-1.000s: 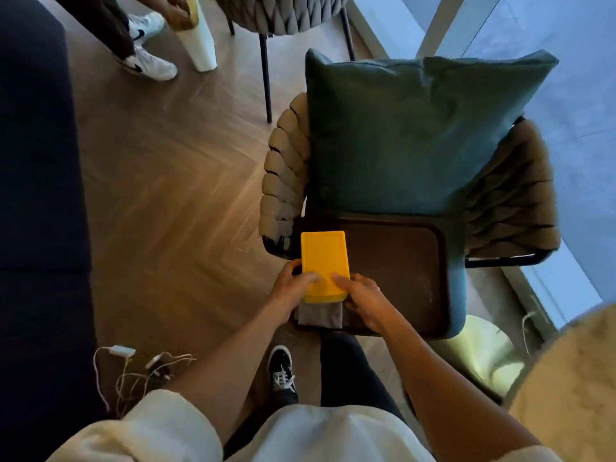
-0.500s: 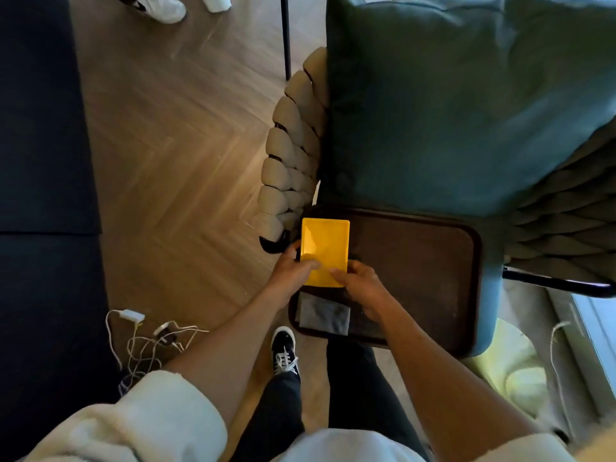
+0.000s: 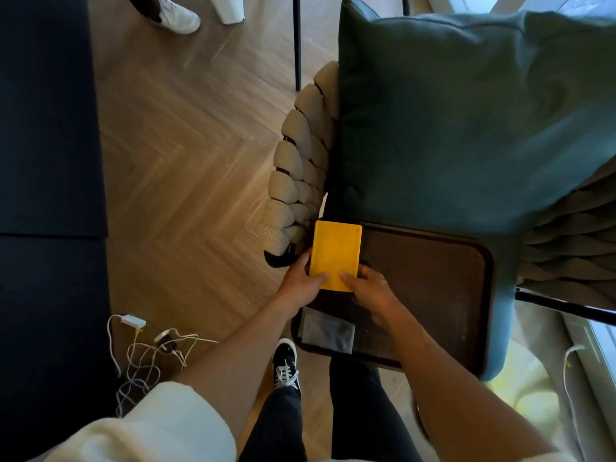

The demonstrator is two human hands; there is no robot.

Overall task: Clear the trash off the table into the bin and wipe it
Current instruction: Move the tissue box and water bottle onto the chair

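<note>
A flat yellow rectangular sponge (image 3: pixel 335 253) is held over the left end of a dark brown tray (image 3: pixel 430 285) that lies on a chair seat. My left hand (image 3: pixel 298 285) grips the sponge's near left corner, thumb on top. My right hand (image 3: pixel 370 291) pinches its near right corner. A folded grey cloth (image 3: pixel 326 330) lies on the tray's near left corner, just below my hands. No bin and no table are in view.
A large teal cushion (image 3: pixel 466 121) leans on the woven chair back (image 3: pixel 300 175) behind the tray. White charger cables (image 3: pixel 150 348) lie tangled on the wooden floor at left, beside a dark sofa (image 3: pixel 46 161). Another person's white shoe (image 3: pixel 176 15) stands at the top.
The yellow sponge has been lifted away from the grey cloth, which now lies uncovered on the tray. The camera has tilted down and moved closer to the chair.
</note>
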